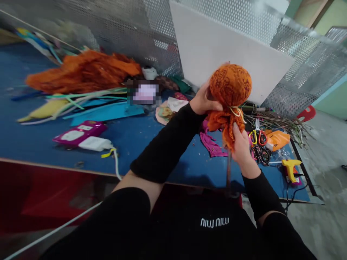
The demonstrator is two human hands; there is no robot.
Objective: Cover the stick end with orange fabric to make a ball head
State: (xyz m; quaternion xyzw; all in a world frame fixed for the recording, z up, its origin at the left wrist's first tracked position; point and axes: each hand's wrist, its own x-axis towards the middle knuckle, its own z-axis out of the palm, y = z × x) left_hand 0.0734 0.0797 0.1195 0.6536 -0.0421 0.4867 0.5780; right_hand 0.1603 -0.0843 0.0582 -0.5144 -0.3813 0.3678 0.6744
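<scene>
Black shirt [189, 234] in the foreground, with a blue desk [132, 142] and a white panel [230, 47] beyond it.

Orange fabric [86, 72] lies heaped on the far left of the desk. To the right, a patterned orange cloth ball [231, 83] is held above the desk, in front of the panel, with gathered cloth [226, 124] hanging below. The left hand [204, 102] cups the ball's left side, its fingers curved and partly hidden; the right hand [241, 145] pinches the gathered cloth between thumb and fingers. A yellow glue gun [291, 169] lies near red-and-yellow-handled scissors [261, 138]. Smallest, a pale cord [236, 109] encircles the ball's neck.
</scene>
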